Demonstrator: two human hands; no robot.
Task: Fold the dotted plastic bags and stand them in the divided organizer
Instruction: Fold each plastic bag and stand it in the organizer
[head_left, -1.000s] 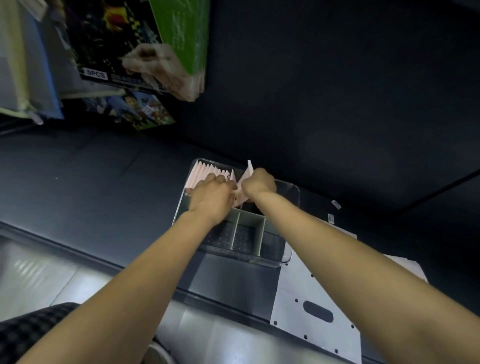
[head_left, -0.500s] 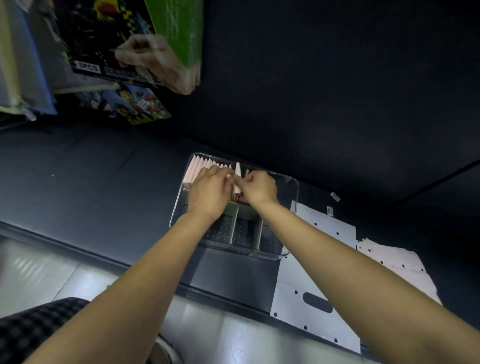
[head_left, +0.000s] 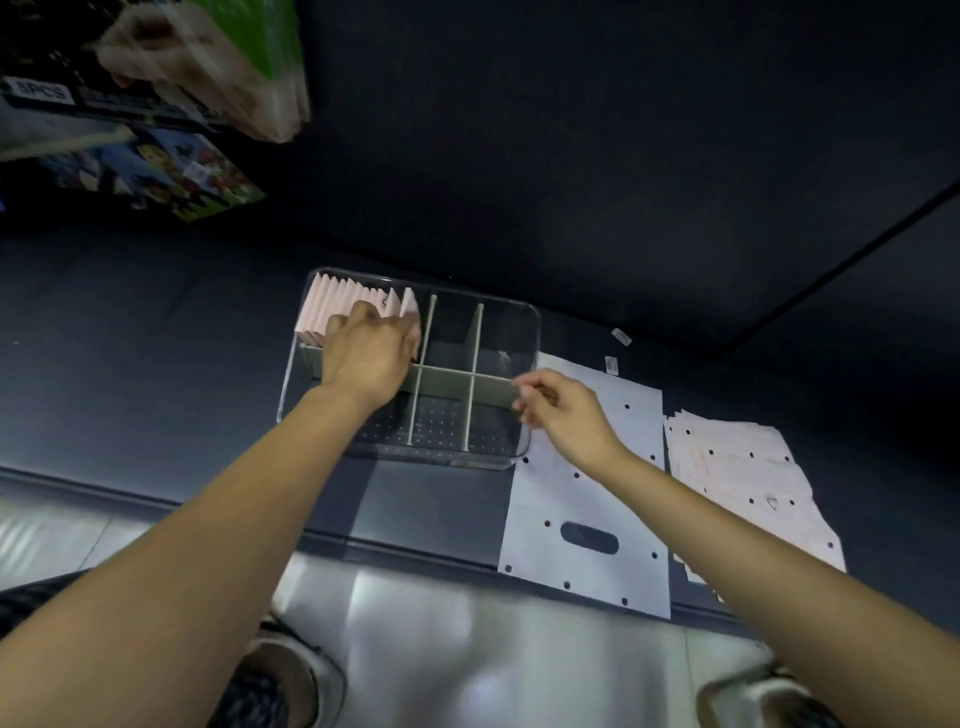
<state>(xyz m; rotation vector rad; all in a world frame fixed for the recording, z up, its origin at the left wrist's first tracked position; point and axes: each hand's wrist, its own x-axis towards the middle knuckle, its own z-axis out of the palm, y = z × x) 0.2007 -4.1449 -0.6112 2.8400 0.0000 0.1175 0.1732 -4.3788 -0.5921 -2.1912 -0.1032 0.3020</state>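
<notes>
— Bags first: where do the folded bags (head_left: 347, 307) stand?
— Upright in a tight pink row, filling the far-left compartment of the clear organizer (head_left: 530, 332). The rightmost one sits just beside the first divider.

— And the left hand (head_left: 370, 353)?
— It rests over the near side of that row, fingers bent down onto the bags at the right end. Whether it actually pinches one or only presses against them, I cannot tell — the back of the hand hides the fingertips.

— What about the other compartments?
— Grey dividers (head_left: 470, 387) split the organizer into two rows of three. The far-middle and far-right sections show only dark floor; the near ones show a dotted bottom.

— The right hand (head_left: 563, 415)?
— It hovers at the organizer's near-right corner, fingers loosely curled with nothing between them, thumb and forefinger near the end of the long cross divider. Contact with it is unclear.

— Anything still unfolded?
— Yes. A flat white bag (head_left: 587, 493) with black dots and an oval handle slot lies just right of the organizer, partly under that hand. Further right, a stack of pale pink dotted bags (head_left: 743, 483) lies flat, its edges uneven.

— And around all that?
— Everything sits on a dark table (head_left: 156, 332). Two small tags (head_left: 615, 351) lie beyond the white bag. At far left, colourful boxes (head_left: 156, 166) and a green package (head_left: 270, 36) are stacked, blurred.
</notes>
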